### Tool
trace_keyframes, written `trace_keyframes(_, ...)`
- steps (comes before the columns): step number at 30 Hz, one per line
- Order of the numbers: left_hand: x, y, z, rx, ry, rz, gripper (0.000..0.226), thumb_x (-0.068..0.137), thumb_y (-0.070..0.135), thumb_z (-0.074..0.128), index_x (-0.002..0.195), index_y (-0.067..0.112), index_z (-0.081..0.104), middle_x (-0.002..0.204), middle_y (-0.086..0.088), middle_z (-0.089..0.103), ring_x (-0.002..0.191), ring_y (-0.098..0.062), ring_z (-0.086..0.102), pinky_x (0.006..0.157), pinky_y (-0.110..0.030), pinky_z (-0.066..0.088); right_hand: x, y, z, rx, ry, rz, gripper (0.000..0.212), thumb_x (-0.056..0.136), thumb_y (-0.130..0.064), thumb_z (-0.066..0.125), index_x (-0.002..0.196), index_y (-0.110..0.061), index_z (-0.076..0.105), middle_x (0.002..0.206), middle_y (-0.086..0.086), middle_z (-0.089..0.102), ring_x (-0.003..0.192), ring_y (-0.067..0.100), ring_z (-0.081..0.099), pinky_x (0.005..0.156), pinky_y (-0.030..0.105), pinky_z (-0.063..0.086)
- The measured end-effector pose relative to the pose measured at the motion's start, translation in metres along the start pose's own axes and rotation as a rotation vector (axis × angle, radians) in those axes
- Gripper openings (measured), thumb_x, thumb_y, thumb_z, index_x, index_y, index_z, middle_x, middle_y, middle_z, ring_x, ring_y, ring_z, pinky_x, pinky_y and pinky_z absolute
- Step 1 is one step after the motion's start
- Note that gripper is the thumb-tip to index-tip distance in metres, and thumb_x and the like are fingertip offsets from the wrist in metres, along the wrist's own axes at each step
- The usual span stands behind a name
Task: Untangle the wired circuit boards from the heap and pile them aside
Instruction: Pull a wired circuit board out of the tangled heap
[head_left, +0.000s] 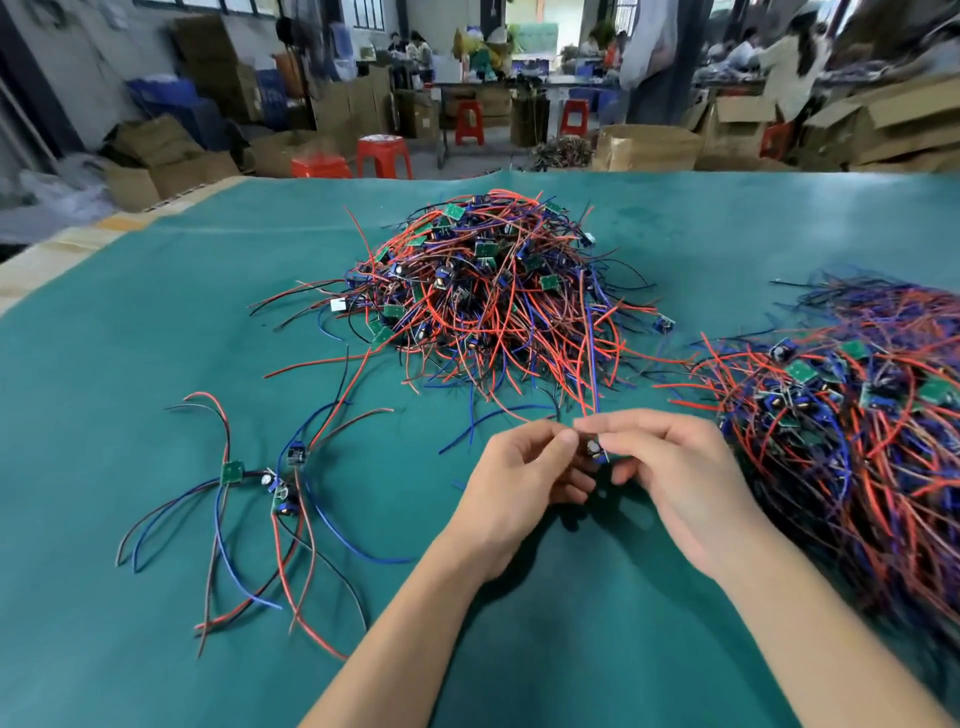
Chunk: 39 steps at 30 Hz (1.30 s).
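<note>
Two hands met over the near middle of the counter (156, 322): our left hand (524, 483) and our right hand (670, 483) had their fingers curled in, pinching one small circuit board (594, 448) between them, its dark capacitor just showing in the gap. Its red and blue wires (592, 364) ran straight up from the pinch into the near edge of the heap (498, 280), so we judged this board to be only half freed, the pulling-out step under way.

The next move, as we read it, called for drawing the leads clear of the tangle without dragging neighbours along, then carrying the board to one of the piles. Loose red ends from the heap lay just beyond our fingertips and could snag.

To the left, well apart, lay a small group of separated boards (270, 478), wires splayed out. To the right sat a large combed pile (852, 415) with wires lying roughly one way; which of the two was the proper destination we could not tell. Beyond the counter stood red stools (383, 155) and cardboard boxes (644, 148).
</note>
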<state>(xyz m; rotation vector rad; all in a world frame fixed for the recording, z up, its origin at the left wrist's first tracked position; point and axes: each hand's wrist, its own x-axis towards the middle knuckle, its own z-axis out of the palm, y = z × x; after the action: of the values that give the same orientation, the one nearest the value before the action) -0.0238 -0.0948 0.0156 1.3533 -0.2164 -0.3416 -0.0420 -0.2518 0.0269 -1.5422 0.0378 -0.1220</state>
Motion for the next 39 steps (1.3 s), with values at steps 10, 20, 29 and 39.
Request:
trace_keyframes(10,0.001,-0.001,-0.007,-0.077,-0.046,-0.005,0.018,0.094,0.008,0.063,0.108,-0.003,0.066,0.091,-0.012,0.070,0.070,-0.014,0.061,0.066,-0.022,0.053,-0.004,0.001,0.007,0.252,0.041,0.054,0.025,0.077,0.012,0.074,0.089,-0.007,0.065,0.097,0.020,0.078,0.088,0.023,0.075,0.071,0.025,0.057)
trace_keyframes(20,0.000,0.002,-0.006,-0.070,-0.007,-0.016,0.008,0.091,-0.002,0.061,0.093,0.002,0.067,0.084,-0.011,0.065,0.066,-0.013,0.060,0.066,-0.022,0.051,-0.007,0.000,0.013,0.182,0.122,-0.004,0.022,0.081,0.013,0.074,0.079,-0.009,0.077,0.086,0.016,0.078,0.079,0.022,0.076,0.072,0.030,0.061)
trace_keyframes(29,0.000,-0.001,-0.005,-0.072,-0.039,0.012,0.017,0.087,0.019,0.071,0.090,0.006,0.060,0.075,-0.005,0.065,0.065,-0.016,0.062,0.061,-0.023,0.052,-0.005,0.001,0.010,0.011,0.154,-0.060,0.016,0.082,0.007,0.078,0.074,-0.007,0.077,0.084,0.007,0.079,0.076,0.017,0.075,0.068,0.025,0.060)
trace_keyframes(39,0.000,0.000,-0.008,-0.074,-0.037,0.022,0.006,0.099,0.008,0.055,0.093,0.007,0.054,0.080,-0.014,0.063,0.064,-0.018,0.058,0.058,-0.023,0.050,-0.006,0.003,0.010,-0.054,0.118,-0.078,0.016,0.087,-0.004,0.078,0.073,-0.011,0.079,0.082,0.005,0.078,0.070,0.017,0.071,0.063,0.023,0.056)
